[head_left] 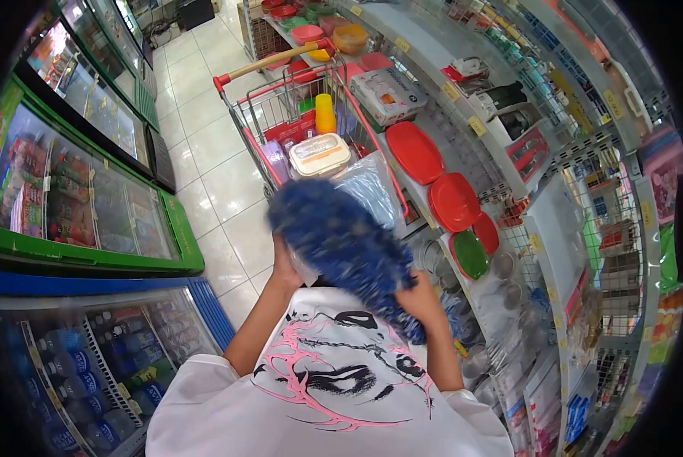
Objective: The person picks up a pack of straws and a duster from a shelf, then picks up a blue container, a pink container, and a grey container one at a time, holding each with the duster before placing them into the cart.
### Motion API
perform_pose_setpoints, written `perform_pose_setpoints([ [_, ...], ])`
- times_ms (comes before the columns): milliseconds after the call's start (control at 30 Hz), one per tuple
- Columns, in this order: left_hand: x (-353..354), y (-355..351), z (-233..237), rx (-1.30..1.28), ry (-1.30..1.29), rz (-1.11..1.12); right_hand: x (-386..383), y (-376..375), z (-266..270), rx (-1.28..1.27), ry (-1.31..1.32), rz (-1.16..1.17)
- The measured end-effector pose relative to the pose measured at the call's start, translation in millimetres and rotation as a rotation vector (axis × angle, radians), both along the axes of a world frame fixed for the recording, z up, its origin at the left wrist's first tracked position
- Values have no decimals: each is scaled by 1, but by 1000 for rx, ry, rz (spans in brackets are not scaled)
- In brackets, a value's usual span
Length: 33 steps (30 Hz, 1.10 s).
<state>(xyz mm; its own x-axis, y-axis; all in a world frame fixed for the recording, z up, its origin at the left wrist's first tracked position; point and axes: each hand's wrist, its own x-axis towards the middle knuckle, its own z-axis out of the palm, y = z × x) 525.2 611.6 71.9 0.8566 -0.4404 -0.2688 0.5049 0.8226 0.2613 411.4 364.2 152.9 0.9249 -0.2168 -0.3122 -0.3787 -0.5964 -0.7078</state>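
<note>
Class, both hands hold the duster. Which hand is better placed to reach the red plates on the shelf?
Right, probably. The right hand holds the duster on the side nearest the red plates; the left hand is on the far side.

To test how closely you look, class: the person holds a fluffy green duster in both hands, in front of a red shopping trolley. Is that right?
Not quite. The head view shows that the duster is blue, not green. The rest stands: the left hand and the right hand both hold it, in front of the red shopping trolley.
</note>
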Motion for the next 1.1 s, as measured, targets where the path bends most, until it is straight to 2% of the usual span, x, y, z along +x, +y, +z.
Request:
perform_pose_setpoints([
  [67,3,-3,17,183,-17,38,7,-32,-37,-63,-20,-306],
  [133,1,-4,20,212,-34,32,26,-53,-18,63,-259,-292],
  [233,-1,-6,24,222,-52,30,30,-74,-19,75,-310,-326],
  [267,-3,-6,25,244,-49,33,29,-56,-2,194,-440,-350],
  [300,-2,-4,13,248,-57,17,20,-46,0,200,-435,-349],
  [367,0,-5,0,251,-111,8,0,-27,7,212,-42,-262],
  [433,-5,-3,-26,161,-81,-21,-5,11,30,15,-57,-56],
  [467,-4,-5,-24,259,-115,-41,3,15,33,-120,-80,108],
  [500,-4,-4,-21,262,-116,-52,10,9,28,-117,-79,96],
  [567,-6,3,-4,210,-62,-35,23,-14,6,173,158,-236],
  [600,-7,-7,20,319,-94,59,30,-25,2,131,-56,-272],
  [633,-8,-6,18,318,-95,58,35,-38,-3,83,-273,-303],
  [700,-4,-2,16,277,-41,27,35,-69,-21,25,-309,-361],
  [767,-1,-3,24,192,-17,53,24,-57,0,41,-397,-330],
  [833,-1,-1,19,236,28,88,3,-38,13,191,25,-323],
  [900,0,0,17,192,26,60,-12,3,30,65,142,-222],
  [933,-2,-2,9,207,-23,81,-23,-8,-19,-198,-175,111],
  [967,-5,-4,7,224,-71,102,-20,-8,-17,-194,-176,103],
  [1000,-6,1,7,71,41,90,-12,-7,-12,-93,-68,-32],
  [1033,0,3,14,126,46,79,-4,-7,-9,8,39,-166],
  [1067,0,2,11,208,32,99,1,-37,-56,55,47,-285],
  [1100,-1,0,8,287,18,117,21,-37,-11,119,127,-327],
])
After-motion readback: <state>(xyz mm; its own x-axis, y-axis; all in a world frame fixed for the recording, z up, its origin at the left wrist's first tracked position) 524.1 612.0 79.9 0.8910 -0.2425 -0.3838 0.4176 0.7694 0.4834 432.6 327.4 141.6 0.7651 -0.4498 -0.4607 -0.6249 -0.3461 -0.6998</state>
